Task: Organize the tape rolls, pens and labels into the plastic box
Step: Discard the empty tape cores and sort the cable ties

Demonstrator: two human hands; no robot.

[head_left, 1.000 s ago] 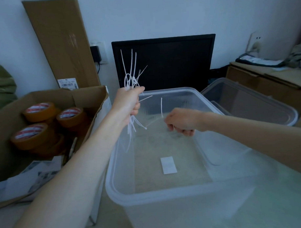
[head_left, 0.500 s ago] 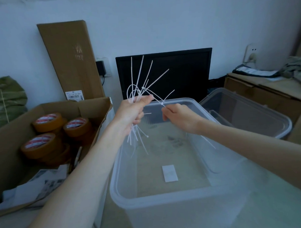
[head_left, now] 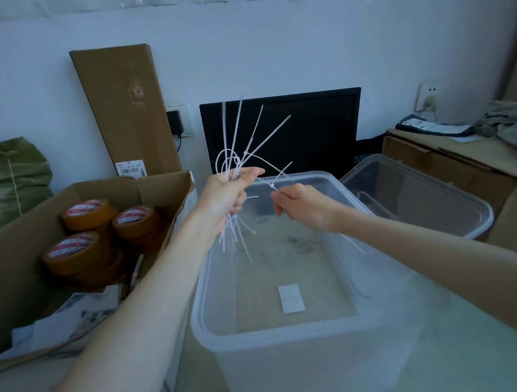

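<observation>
Head view: left hand [head_left: 222, 194] was raised over the far left corner of the clear plastic box [head_left: 285, 331], grip clenched round a loose bundle of white zip ties [head_left: 235, 155]; tie tails fanned up in front of the black monitor [head_left: 281, 130] and hung down below the fist into the box opening. Right hand [head_left: 301, 206] sat just beside it over the box, grip pinching a single tie [head_left: 273, 186] that ran from the bundle through the fingers and out past the wrist. Box stood on the bench [head_left: 462, 350], open, with one white label [head_left: 291, 298] flat on its floor near the front wall. Tape rolls [head_left: 135, 220] were in the open cardboard box [head_left: 22, 251] to the left of the plastic box, orange-brown, stacked several deep, red-and-white cores facing up. A pen [head_left: 136, 269] lay tilted beside the rolls in that same box, printed paper sheets [head_left: 79, 316] at its near end. Second clear tub [head_left: 421, 202] sat to the right, behind the first. Flat carton [head_left: 125, 109] leaned on the wall [head_left: 275, 42] behind the cardboard box, green sack [head_left: 13, 178] at far left, brown cartons [head_left: 443, 166] at far right.
</observation>
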